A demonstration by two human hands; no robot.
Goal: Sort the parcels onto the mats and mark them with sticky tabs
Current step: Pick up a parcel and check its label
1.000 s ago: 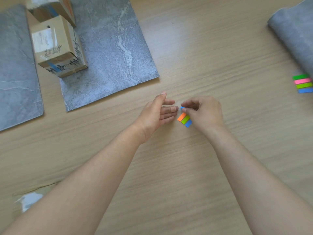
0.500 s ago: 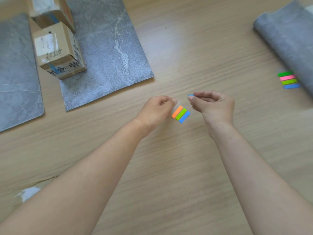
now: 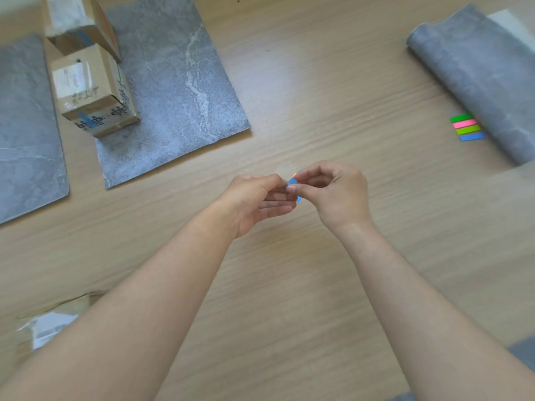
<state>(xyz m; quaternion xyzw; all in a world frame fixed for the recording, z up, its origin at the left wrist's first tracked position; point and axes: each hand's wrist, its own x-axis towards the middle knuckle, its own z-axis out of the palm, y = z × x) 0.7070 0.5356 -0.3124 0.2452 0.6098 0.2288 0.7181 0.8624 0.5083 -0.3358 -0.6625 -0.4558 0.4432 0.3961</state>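
My left hand (image 3: pixel 254 198) and my right hand (image 3: pixel 333 192) meet above the middle of the wooden table, fingertips pinched together on a small pad of sticky tabs (image 3: pixel 293 182). Only blue and orange edges of the pad show between the fingers. A cardboard parcel (image 3: pixel 92 94) with a white label stands on the left edge of the middle grey mat (image 3: pixel 179 82). A second parcel (image 3: pixel 78 21) stands behind it at the top. Another grey mat (image 3: pixel 26 125) lies at the far left.
A rolled grey mat (image 3: pixel 480 76) lies at the right, with a second pad of green, pink and blue sticky tabs (image 3: pixel 466 127) beside it. A flat parcel (image 3: pixel 55 319) with a white label lies at the lower left, partly behind my left forearm.
My hands lifted the tab pad off the table and closed together on it. The pad, plainly seen before, is now mostly hidden by my fingers.
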